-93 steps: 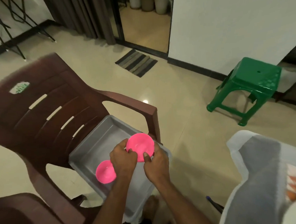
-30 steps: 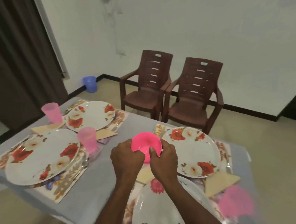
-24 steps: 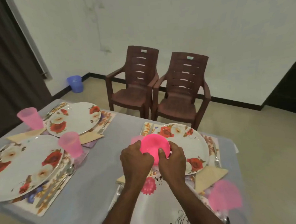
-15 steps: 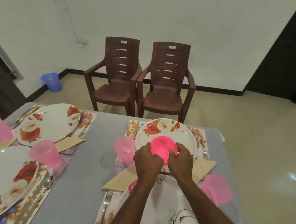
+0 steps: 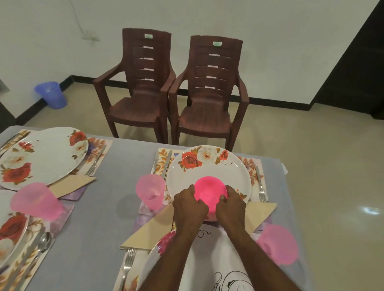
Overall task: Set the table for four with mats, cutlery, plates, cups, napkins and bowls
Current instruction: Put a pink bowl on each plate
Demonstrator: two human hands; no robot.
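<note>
My left hand [image 5: 188, 206] and my right hand [image 5: 231, 206] both grip a bright pink bowl [image 5: 209, 191], held low over the near part of the far right floral plate [image 5: 210, 169]. Whether the bowl touches the plate I cannot tell. That plate lies on a floral mat [image 5: 251, 164] with a knife [image 5: 166, 162] on its left, a fork [image 5: 260, 186] on its right and a pink cup [image 5: 150, 191] beside it. A beige napkin [image 5: 146, 233] lies between this plate and the near plate [image 5: 215, 266] under my forearms.
Two more floral plates [image 5: 40, 157], [image 5: 4, 230] with pink cups [image 5: 35, 201], cutlery and napkins occupy the table's left. Another pink cup [image 5: 278, 244] stands near the right table edge. Two brown plastic chairs [image 5: 143, 90], [image 5: 208, 95] stand beyond the table; a blue bin [image 5: 50, 95] sits by the wall.
I carried the pink bowl from a grey tub on a chair over to the table. In the last second both hands brought it forward and down over the far right plate.
</note>
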